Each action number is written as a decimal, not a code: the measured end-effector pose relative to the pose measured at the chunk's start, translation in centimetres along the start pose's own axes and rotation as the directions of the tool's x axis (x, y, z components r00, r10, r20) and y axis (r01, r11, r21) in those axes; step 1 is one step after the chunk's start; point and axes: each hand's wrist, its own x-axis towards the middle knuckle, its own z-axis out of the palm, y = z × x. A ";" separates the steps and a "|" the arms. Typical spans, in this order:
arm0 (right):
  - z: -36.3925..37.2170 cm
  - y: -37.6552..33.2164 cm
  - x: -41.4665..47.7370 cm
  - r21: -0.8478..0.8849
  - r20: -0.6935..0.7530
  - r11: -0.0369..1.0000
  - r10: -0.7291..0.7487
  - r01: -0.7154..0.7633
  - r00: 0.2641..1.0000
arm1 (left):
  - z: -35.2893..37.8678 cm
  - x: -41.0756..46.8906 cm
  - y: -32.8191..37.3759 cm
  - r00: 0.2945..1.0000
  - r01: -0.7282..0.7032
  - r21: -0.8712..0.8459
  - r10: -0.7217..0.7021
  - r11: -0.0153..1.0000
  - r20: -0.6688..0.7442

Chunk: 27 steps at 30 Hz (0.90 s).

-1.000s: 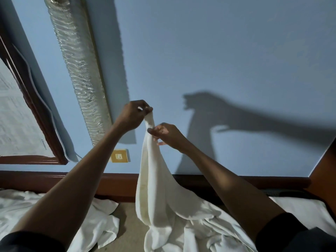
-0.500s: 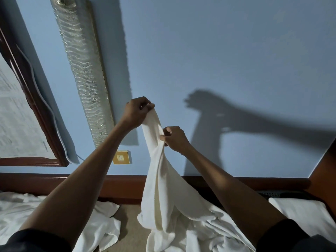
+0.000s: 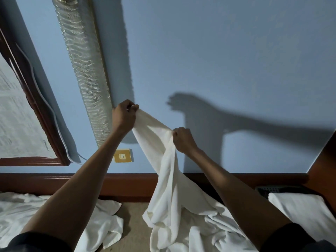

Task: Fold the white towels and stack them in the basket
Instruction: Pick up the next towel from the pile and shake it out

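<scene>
The room is dim and bluish. Light comes from your left, so your arms (image 3: 76,188) throw a hard shadow (image 3: 236,128) rightward on the wall (image 3: 218,51). The wide lens bends lines at the edges; focus is sharp.

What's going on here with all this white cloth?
A person is holding up a white towel in front of a blue wall. The left hand pinches its top edge, and the right hand grips the same edge a little lower, with a short stretch pulled between them. The rest hangs down onto a heap of white cloth. More linen lies to the left. The towel is not folded yet, and no basket is in view.
</scene>
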 end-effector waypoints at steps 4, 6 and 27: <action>-3.0 -0.2 1.2 0.301 0.101 0.953 0.001 -0.032 0.995 | -0.1 -0.3 -2.2 0.977 0.019 0.283 -0.078 0.959 0.198; -4.2 -0.8 0.8 0.429 0.283 0.897 -0.024 -0.104 0.959 | -0.2 -0.4 -1.6 0.900 -0.074 0.274 -0.054 0.959 0.432; -6.1 3.0 -3.9 0.434 0.183 0.895 0.030 -0.108 0.983 | 3.4 -5.1 3.3 0.884 0.214 -0.266 -0.071 0.940 0.461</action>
